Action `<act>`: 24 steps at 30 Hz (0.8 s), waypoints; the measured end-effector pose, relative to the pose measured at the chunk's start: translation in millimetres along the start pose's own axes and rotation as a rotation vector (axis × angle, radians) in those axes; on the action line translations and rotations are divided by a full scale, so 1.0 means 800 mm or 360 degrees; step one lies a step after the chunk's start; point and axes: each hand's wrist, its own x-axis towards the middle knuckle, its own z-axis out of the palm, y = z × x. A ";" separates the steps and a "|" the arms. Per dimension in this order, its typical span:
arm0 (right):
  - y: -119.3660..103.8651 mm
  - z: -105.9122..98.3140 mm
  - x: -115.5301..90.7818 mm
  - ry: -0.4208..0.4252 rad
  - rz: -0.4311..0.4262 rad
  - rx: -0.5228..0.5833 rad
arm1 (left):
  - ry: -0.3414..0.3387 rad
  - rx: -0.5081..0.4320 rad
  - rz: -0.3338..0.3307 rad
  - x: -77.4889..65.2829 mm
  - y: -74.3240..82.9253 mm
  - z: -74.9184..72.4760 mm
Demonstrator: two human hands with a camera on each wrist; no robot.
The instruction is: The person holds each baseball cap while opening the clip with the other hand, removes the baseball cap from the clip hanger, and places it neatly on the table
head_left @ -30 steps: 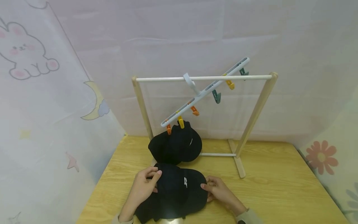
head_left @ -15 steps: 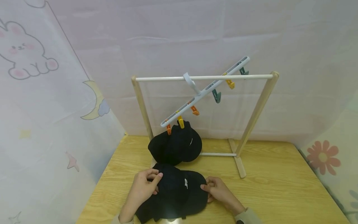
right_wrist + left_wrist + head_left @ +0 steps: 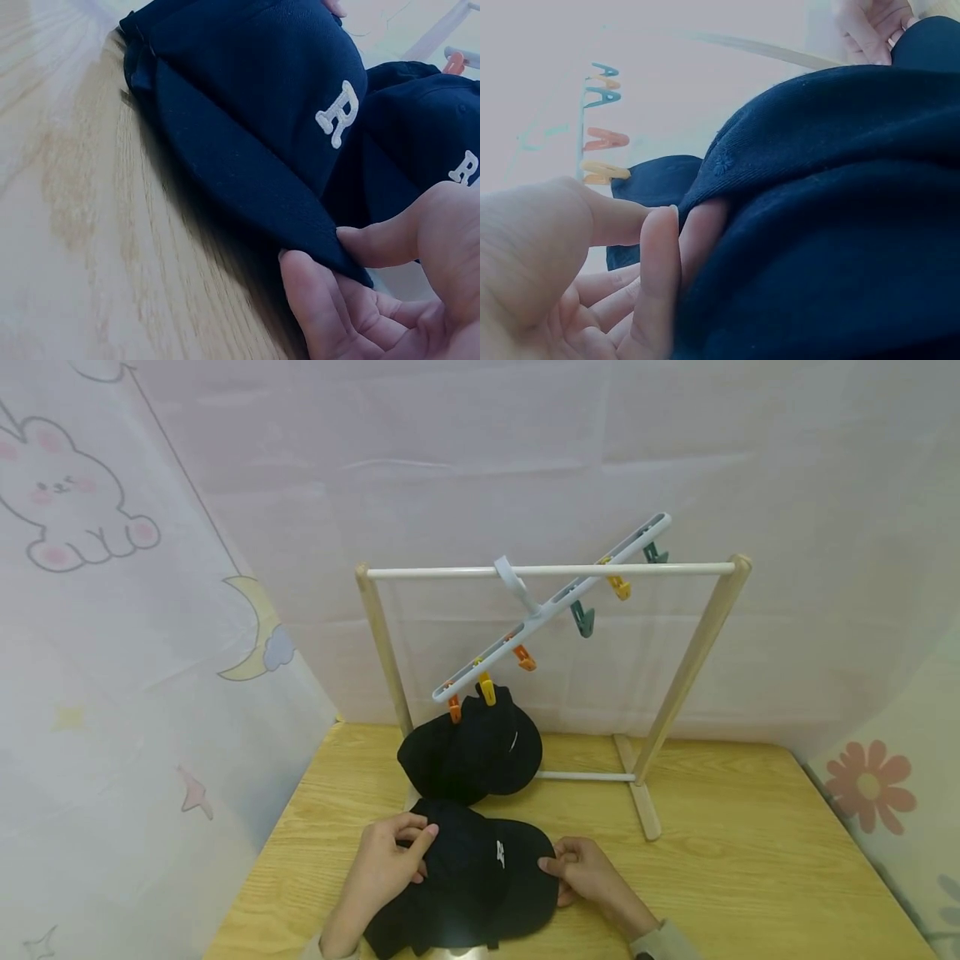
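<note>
A black baseball cap (image 3: 465, 877) with a white letter R on its front lies at the near side of the table, brim to the right. My left hand (image 3: 390, 860) pinches the fabric of its crown between thumb and fingers, as the left wrist view shows closely. At the brim's edge, my right hand (image 3: 375, 292) grips with the thumb above and fingers below. Behind it, a second black cap (image 3: 487, 747) hangs from an orange clip (image 3: 454, 708) and a yellow clip (image 3: 487, 690) at the low end of a hanger.
The tilted pale hanger (image 3: 547, 608) hooks over the white bar (image 3: 637, 569) of a wooden rack (image 3: 693, 668). Several other coloured clips, such as a green clip (image 3: 582, 620), dangle from it. The wooden table (image 3: 750, 860) extends to the right. Printed cloth (image 3: 480, 468) stands behind.
Both hands keep their hold on the near cap, which has barely shifted. The hanging cap and hanger look the same.
</note>
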 end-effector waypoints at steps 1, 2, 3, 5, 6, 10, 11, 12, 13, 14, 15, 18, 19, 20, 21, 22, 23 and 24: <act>0.000 0.000 -0.001 0.0006 -0.0002 -0.0006 | 0.0000 0.0004 0.0002 0.000 0.000 0.000; 0.000 0.000 -0.001 0.0015 0.0000 -0.0009 | 0.0001 0.0011 0.0005 0.001 0.000 0.000; -0.001 0.000 -0.002 0.0024 -0.0001 -0.0018 | 0.0002 0.0019 0.0009 0.001 0.000 0.000; -0.002 0.001 -0.005 0.0050 0.0004 -0.0031 | 0.0005 0.0041 0.0015 0.002 0.000 0.000; -0.002 0.001 -0.006 0.0066 0.0003 -0.0045 | 0.0006 0.0053 0.0018 0.003 0.000 0.000; -0.002 0.002 -0.010 0.0123 -0.0032 -0.0145 | 0.0010 0.0078 0.0005 0.004 0.001 -0.001; -0.002 0.002 -0.010 0.0136 -0.0047 -0.0177 | 0.0012 0.0078 -0.0001 0.004 0.002 -0.001; -0.002 0.002 -0.010 0.0147 -0.0065 -0.0211 | 0.0016 0.0074 -0.0008 0.004 0.003 -0.001; -0.001 0.001 -0.010 0.0155 -0.0082 -0.0235 | 0.0019 0.0067 -0.0015 0.003 0.005 -0.002; -0.001 0.000 -0.010 0.0159 -0.0102 -0.0260 | 0.0024 0.0065 -0.0018 0.002 0.007 -0.002; -0.001 -0.002 -0.009 0.0166 -0.0118 -0.0271 | 0.0032 0.0069 -0.0018 0.001 0.009 -0.002; 0.000 -0.006 -0.007 0.0174 -0.0186 -0.0311 | 0.0070 0.0116 -0.0001 -0.002 0.016 -0.003; -0.001 -0.008 -0.006 0.0178 -0.0203 -0.0310 | 0.0082 0.0141 0.0006 -0.004 0.019 -0.003; -0.002 -0.008 -0.005 0.0181 -0.0219 -0.0310 | 0.0094 0.0170 0.0015 -0.005 0.022 -0.003; -0.003 -0.009 -0.005 0.0188 -0.0232 -0.0303 | 0.0106 0.0198 0.0024 -0.006 0.024 -0.003; -0.004 -0.010 -0.004 0.0192 -0.0246 -0.0304 | 0.0115 0.0218 0.0033 -0.007 0.027 -0.002; -0.005 -0.010 -0.004 0.0201 -0.0264 -0.0299 | 0.0121 0.0236 0.0044 -0.007 0.028 -0.002; -0.006 -0.010 -0.003 0.0209 -0.0270 -0.0283 | 0.0123 0.0248 0.0052 -0.007 0.030 -0.002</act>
